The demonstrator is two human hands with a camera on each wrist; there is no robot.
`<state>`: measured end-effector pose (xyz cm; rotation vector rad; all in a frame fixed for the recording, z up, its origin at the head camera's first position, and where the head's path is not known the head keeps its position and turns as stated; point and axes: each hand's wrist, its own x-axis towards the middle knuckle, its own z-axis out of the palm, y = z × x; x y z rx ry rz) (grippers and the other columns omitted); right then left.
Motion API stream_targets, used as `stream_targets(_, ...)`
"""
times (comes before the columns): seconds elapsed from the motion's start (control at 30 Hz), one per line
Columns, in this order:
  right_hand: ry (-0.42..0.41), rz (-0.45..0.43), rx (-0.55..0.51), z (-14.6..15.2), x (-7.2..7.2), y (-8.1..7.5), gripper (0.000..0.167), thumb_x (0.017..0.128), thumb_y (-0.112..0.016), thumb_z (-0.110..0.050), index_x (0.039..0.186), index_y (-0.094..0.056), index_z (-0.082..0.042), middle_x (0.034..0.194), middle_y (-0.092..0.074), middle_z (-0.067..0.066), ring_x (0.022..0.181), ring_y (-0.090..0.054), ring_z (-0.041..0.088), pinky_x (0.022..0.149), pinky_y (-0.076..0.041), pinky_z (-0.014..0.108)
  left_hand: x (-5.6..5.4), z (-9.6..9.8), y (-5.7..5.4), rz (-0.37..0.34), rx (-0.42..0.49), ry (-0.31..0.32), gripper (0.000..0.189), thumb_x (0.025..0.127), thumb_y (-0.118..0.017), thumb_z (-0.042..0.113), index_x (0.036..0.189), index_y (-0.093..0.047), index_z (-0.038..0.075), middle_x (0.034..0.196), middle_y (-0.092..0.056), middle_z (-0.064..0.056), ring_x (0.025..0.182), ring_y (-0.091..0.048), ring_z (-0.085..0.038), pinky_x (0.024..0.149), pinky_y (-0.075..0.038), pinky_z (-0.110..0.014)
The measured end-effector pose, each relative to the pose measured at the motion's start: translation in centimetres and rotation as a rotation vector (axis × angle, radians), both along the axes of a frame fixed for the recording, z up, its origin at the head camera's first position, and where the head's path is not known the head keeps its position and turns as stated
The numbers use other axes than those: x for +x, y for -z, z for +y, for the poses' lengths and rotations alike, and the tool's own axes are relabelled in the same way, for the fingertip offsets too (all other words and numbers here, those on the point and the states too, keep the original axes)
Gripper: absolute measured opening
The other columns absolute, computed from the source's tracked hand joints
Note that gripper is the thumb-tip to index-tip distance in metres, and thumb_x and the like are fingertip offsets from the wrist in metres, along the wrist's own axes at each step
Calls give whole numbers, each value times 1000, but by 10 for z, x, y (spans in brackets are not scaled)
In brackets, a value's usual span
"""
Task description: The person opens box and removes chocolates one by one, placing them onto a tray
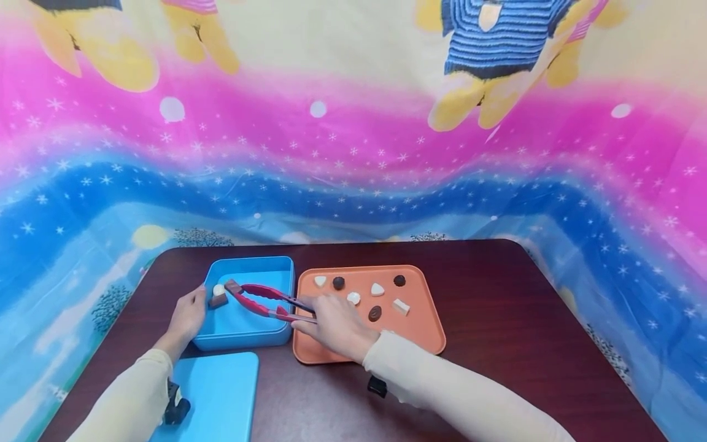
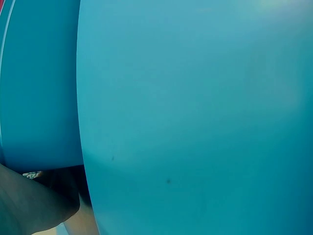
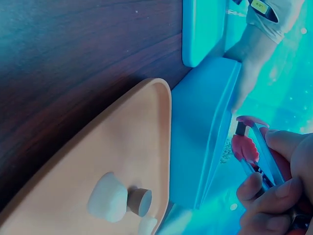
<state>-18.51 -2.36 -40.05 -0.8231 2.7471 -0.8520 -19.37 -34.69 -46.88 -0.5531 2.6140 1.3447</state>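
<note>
My right hand [image 1: 339,325] grips red-ended tongs [image 1: 266,291] by their handles. Between the tong tips is a brown chocolate bar piece [image 1: 234,286], over the blue box [image 1: 243,339]. Inside that box, by its left wall, lie a brown block [image 1: 218,301] and a round cream-topped piece [image 1: 219,290]. My left hand [image 1: 188,316] holds the box's left side, fingers at the rim. In the right wrist view, the tongs [image 3: 247,148] show red scalloped ends around the dark piece [image 3: 240,128]. The left wrist view mostly shows the blue lid [image 2: 195,117].
An orange tray [image 1: 411,334] right of the box carries several chocolates, among them a brown oval [image 1: 375,314], a white bar [image 1: 401,306] and a dark round one [image 1: 399,280]. The blue lid [image 1: 223,393] lies in front of the box. A printed cloth [image 1: 359,159] hangs behind the table.
</note>
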Motion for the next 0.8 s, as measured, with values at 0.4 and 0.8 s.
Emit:
stream_targets(0.4, 16, 50, 3, 22, 11, -3, 37, 94, -70, -46, 124, -71, -24, 61, -55, -11, 53, -46, 6, 43, -37, 22, 4, -2, -1, 11, -13, 24, 69, 108, -5, 48, 161, -4, 4, 167, -8, -29, 153, -9, -52, 122, -15, -69)
stream_targets(0.8, 48, 27, -10, 53, 20, -2, 50, 93, -70, -48, 136, -66, -24, 65, -52, -9, 52, -43, 6, 44, -34, 21, 4, -1, -2, 20, -10, 40, 69, 108, -5, 48, 161, -3, 4, 166, -7, -29, 153, -8, -52, 122, -14, -70)
